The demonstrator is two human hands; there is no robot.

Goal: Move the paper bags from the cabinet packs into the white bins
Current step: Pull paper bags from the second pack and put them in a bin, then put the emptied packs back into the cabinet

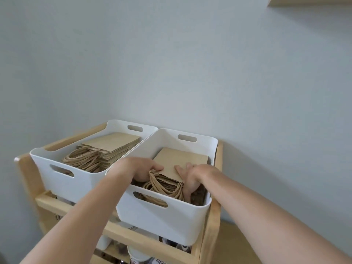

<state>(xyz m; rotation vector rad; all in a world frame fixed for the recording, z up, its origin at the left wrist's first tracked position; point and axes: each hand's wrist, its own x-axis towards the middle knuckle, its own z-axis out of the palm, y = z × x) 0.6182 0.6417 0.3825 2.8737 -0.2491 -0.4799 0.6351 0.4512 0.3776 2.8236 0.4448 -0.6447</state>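
Observation:
Two white bins stand side by side on a wooden cart. The left bin point(57, 180) holds a flat stack of brown paper bags point(112, 146) with twisted handles toward me. Both my hands reach into the right bin point(162, 221), where a second stack of brown paper bags point(180, 159) lies. My left hand point(140, 168) grips that stack's near left edge, thumb on top. Gripping the near right edge is my right hand point(190, 177), its fingers curled under beside the rope handles point(165, 187).
The wooden cart point(209, 223) stands against a pale wall. Its lower shelf holds jars and packets, partly hidden. A wooden floor shows at the right, and a wooden shelf edge point(308, 1) sits in the top right corner.

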